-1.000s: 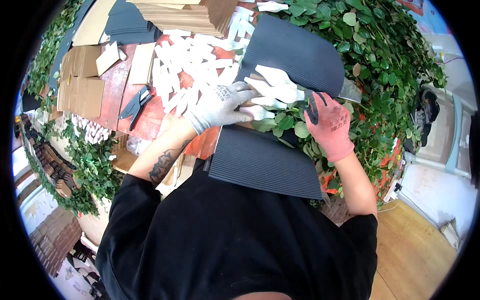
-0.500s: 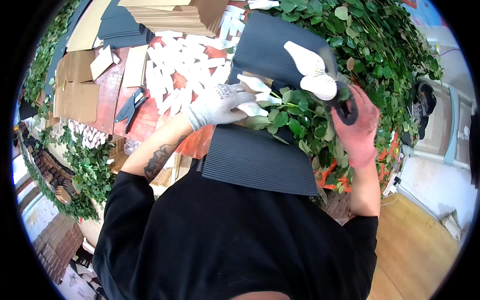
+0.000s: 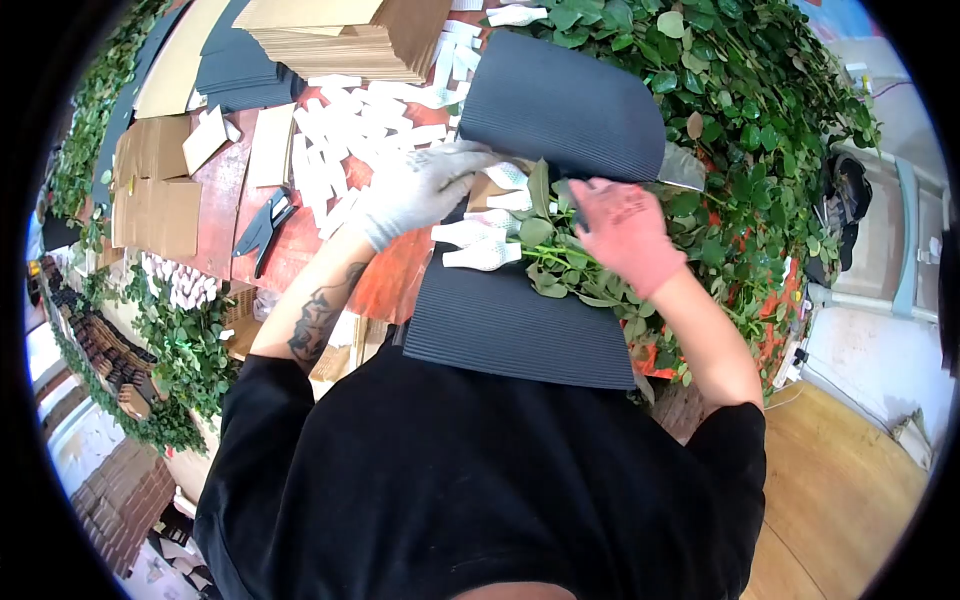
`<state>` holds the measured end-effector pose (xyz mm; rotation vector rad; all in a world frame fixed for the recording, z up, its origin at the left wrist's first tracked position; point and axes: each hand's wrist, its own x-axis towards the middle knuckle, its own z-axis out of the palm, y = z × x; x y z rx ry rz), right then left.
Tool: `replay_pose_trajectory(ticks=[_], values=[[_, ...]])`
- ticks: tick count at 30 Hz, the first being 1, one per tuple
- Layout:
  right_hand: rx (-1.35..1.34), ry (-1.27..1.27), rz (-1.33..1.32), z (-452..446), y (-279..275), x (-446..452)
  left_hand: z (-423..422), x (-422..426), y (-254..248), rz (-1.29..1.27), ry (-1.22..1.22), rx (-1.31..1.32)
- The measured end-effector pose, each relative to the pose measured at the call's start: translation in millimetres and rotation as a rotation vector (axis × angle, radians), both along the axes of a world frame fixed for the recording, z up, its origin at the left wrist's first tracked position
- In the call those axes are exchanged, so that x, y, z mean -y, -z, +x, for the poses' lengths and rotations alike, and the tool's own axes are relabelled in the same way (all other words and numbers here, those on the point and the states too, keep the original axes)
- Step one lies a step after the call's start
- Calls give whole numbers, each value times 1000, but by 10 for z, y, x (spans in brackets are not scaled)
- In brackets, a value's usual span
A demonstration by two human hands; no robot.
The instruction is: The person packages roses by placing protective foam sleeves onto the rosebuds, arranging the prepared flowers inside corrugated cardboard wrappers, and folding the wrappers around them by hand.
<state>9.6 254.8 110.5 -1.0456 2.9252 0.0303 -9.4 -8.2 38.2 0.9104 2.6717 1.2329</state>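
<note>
My left hand (image 3: 425,188), in a pale grey glove, reaches over the near-left edge of the upper black corrugated sheet (image 3: 565,110), beside several flower heads in white net sleeves (image 3: 482,256); its fingertips are partly hidden at the sheet edge. My right hand (image 3: 625,228), in a red glove with dark fingers, lies on the leafy stems (image 3: 560,262) right of the sleeved heads, its fingers curled over them. What those fingers grip is hidden among leaves. The lower part of the black corrugated sheet (image 3: 520,320) spreads in front of my chest.
Loose white sleeves (image 3: 340,130) are scattered on the red table (image 3: 222,190). A black stapler (image 3: 266,228) lies near its front edge. Cardboard sheets (image 3: 345,45) are stacked at the back, folded cardboard (image 3: 155,200) at the left. Leafy stems (image 3: 760,130) pile up on the right.
My right hand lifted two sleeved heads up and right, then came back left and down to the stems. Sleeved heads now lie lower on the sheet. My left hand shifted slightly up.
</note>
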Motion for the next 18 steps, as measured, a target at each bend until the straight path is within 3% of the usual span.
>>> replay_pose_trajectory(ticks=[2, 7, 15, 18], values=[[300, 70, 219, 26, -5, 130, -52, -84, 44, -14, 12, 13], [342, 188, 133, 34, 133, 73, -100, -120, 61, -101, 15, 47], [44, 212, -283, 94, -73, -178, 20, -58, 56, -35, -47, 89], [16, 307, -110, 104, 15, -35, 57, -24, 213, 2, -42, 153]])
